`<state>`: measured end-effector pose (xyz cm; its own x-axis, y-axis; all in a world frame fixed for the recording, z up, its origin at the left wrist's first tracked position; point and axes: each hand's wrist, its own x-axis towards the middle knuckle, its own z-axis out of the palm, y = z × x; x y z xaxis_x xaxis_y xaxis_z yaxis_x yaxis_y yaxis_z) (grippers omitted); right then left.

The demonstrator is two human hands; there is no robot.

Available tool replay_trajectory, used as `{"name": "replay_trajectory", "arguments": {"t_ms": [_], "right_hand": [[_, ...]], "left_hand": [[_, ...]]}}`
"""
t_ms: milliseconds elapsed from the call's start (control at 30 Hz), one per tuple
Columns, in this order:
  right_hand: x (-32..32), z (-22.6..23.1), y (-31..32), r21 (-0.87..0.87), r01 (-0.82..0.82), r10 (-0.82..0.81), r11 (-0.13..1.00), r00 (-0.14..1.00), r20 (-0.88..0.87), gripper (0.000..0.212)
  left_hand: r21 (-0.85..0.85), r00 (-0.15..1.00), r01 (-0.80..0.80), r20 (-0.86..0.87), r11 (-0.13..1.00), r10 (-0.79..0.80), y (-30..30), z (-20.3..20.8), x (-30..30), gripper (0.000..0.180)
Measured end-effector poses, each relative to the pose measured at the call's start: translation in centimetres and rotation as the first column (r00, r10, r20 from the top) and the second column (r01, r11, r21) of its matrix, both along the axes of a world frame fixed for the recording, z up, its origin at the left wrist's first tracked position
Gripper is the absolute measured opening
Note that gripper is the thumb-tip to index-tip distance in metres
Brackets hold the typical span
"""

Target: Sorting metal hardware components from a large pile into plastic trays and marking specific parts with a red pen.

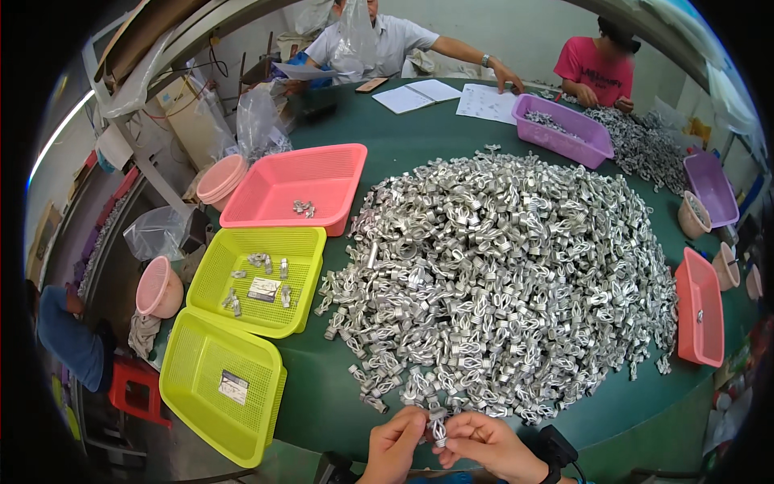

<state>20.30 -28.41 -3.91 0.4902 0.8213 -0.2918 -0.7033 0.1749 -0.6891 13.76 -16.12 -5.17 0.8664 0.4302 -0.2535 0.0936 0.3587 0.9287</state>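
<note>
At the near edge of the green table, my left hand (394,445) and my right hand (487,446) come together. Between their fingertips is a small silver metal fitting (438,429) with a looped, cage-like body, pinched from both sides. My left fingers are closed at its left, partly hiding what they touch. The right thumb and fingers close on its lower right side. Directly beyond my hands rises a large pile of similar silver metal fittings (508,282), its near edge almost touching my fingertips.
Left of the pile are a pink basket (294,173) and two yellow-green baskets (310,278) (270,403), some holding a few fittings. A salmon tray (688,323) stands right. Across the table, two people sit near a purple basket (592,153), papers (488,103) and a phone (372,85).
</note>
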Motion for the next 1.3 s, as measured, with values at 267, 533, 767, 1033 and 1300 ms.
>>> {"name": "replay_trajectory", "arguments": {"t_ms": [267,533,767,1033,1300], "right_hand": [[-0.1,0.7,-0.2,-0.022,0.036,-0.034,0.999,0.997,0.075,0.012],[-0.8,0.0,-0.8,-0.102,0.029,-0.031,0.994,0.999,-0.023,0.015],[-0.9,-0.4,-0.5,-0.043,0.111,-0.104,0.993,0.984,0.144,0.017],[-1.3,0.0,-0.3,-0.037,0.412,-0.203,0.91,0.524,0.827,0.016],[-2.0,-1.5,-0.9,-0.013,0.407,-0.267,0.914,0.622,0.736,0.021]], "left_hand": [[-0.152,1.0,0.0,0.023,0.988,0.004,0.0,0.1,0.2,0.021],[-0.067,0.998,0.059,0.035,0.996,-0.057,0.0,-1.0,-0.2,0.014],[-0.124,0.988,0.106,0.121,0.987,-0.091,0.1,-0.6,0.0,0.014],[0.191,0.957,0.149,0.218,0.97,-0.19,0.2,0.3,-0.5,0.024],[0.166,0.943,0.176,0.255,0.97,-0.215,0.0,0.1,-1.1,0.026]]}}
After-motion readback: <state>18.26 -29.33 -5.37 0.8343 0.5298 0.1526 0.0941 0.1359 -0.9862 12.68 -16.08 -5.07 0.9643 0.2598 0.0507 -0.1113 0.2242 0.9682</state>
